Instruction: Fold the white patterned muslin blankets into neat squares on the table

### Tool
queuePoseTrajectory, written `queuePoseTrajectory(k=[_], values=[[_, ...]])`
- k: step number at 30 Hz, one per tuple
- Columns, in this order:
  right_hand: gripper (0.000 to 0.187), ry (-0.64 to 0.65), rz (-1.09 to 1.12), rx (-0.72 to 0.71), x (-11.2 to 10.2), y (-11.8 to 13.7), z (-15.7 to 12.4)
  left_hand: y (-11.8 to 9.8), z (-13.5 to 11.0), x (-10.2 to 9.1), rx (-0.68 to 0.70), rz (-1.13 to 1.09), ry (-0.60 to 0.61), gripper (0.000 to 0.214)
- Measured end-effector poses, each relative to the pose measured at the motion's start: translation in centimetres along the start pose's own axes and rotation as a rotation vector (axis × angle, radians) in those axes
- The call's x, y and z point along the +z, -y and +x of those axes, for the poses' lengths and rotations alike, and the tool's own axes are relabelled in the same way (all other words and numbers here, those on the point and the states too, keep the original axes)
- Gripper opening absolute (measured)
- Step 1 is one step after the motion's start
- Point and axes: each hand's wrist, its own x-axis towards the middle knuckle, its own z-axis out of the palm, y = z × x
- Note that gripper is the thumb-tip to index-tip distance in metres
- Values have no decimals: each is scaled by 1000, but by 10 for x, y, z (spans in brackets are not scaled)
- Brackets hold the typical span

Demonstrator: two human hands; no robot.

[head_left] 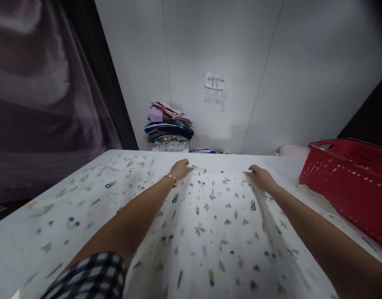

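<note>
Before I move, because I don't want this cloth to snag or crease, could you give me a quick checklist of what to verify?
1. Left hand has hold of the patterned cloth: ok, pinched at its far side.
2. Right hand has hold too: ok, pinched across from the left.
3. Cloth smooth: not ok, folds run toward you from both hands.
4. Right hand clear of the red basket: ok, there is a gap.
5. Cloth free of the basket's underside: cannot tell, the base hides it.
6. Cloth's near edge free: cannot tell, it runs out of the picture.
</note>
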Motion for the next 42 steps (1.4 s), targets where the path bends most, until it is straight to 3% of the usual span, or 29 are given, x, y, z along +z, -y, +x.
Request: queuePoseTrajectory(k=[5, 9, 13, 16, 20, 24, 27, 29, 31, 33, 36, 39, 42], values=[[28, 6, -87, 108, 41, -1, 33, -8, 18, 51, -58, 49, 15, 27], [29, 89, -111, 73, 67, -11, 40, -6, 24, 69, 0, 67, 82, 30], [33, 184, -135, 34, 62, -24, 46, -6, 27, 69, 129, 75, 115, 38], [27, 248, -160, 31, 50, -27, 48, -10, 26, 64, 168, 89, 108, 29], [20, 228, -146, -35, 23, -19, 34, -13, 13, 40, 181, 91, 41, 14], [25, 115, -23, -167, -21, 5, -24, 6, -33, -9, 174, 82, -43, 13], [22, 30, 63, -411, -44, 40, -93, 36, -81, -41, 123, 180, -34, 14], [19, 44, 71, -600, -45, 69, -136, 53, -112, -48, 47, 272, 55, 15], [17, 74, 73, -727, -35, 97, -169, 56, -141, -41, 47, 336, 148, 21], [15, 90, 61, -774, -18, 118, -189, 40, -169, -24, 177, 303, 172, 40], [10, 72, 37, -764, 0, 137, -207, -12, -209, 6, 468, 109, 179, 61], [15, 19, 79, -720, 4, 145, -224, -62, -239, 28, 565, -23, 177, 38], [30, 36, 113, -718, 1, 136, -243, -82, -259, 35, 516, -42, 202, 18]])
